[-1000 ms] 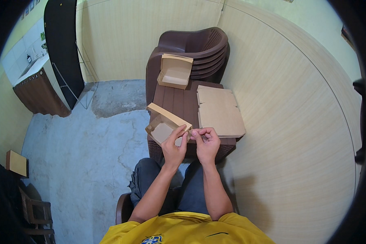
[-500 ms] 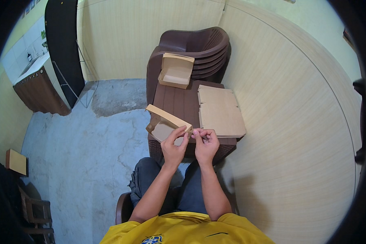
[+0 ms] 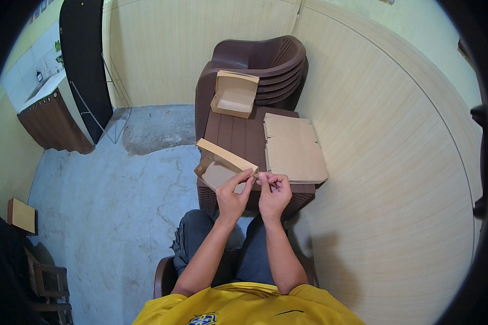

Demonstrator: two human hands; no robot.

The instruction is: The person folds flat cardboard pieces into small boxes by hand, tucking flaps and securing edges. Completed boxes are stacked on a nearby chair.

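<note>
A partly folded brown cardboard box (image 3: 222,174) rests at the near left part of the brown table (image 3: 230,130), its narrow lid strip slanting across it. My left hand (image 3: 234,196) pinches the right end of this box between thumb and fingers. Close beside it, my right hand (image 3: 274,196) is closed, thumb against fingertips, at the box's right corner. The fingers cover the corner flap there. A stack of flat cardboard blanks (image 3: 294,149) lies just right of my hands. Farther back stands a formed cardboard box (image 3: 235,95) with its lid raised.
Stacked brown plastic chairs (image 3: 279,59) stand behind the table, against the wood-patterned wall (image 3: 385,151) that curves round the right. A curtained counter (image 3: 57,122) and a black panel (image 3: 84,65) are at the far left. A wooden chair (image 3: 51,279) stands lower left.
The cardboard box and its lid strip have shifted slightly right. My right hand has moved a little left, and its fingers have curled closer to my left hand.
</note>
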